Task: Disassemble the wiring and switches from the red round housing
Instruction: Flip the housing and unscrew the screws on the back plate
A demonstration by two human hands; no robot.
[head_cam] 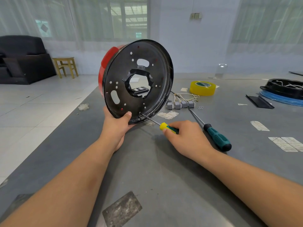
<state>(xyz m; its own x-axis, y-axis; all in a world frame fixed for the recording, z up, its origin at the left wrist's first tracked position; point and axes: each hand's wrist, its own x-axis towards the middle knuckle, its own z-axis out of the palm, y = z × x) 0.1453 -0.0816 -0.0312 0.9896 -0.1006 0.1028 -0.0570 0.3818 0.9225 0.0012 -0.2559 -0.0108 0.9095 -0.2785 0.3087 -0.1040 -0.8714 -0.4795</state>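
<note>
The housing [137, 81] stands on edge on the grey desk [164, 169], tilted, its black perforated inner face toward the camera and its red outer shell showing along the left rim. A large ragged opening sits at the centre of the black face, with smaller slots and holes around it.

The left hand [117, 123] grasps the lower rim of the housing, thumb pressed on the black face, fingers wrapped behind.

The right hand [186, 138] grips a small screwdriver [157, 123] with a yellow and green handle; its tip meets a hole near the bottom edge of the black face, just beside the left thumb.

A second, larger screwdriver [214, 135] with a green and black handle lies on the desk just right of the right hand, not held.

Behind the housing, a row of grey switches [180, 104] with thin wires [186, 96] attached lies on the desk, apart from the housing. A yellow tape roll [202, 87] stands beyond them. Two small screws [200, 107] lie just right of the switches.

Far right, a black tray [283, 89] rests on a blue disc [282, 99]. Paper scraps [168, 114] are scattered over the desk.
</note>
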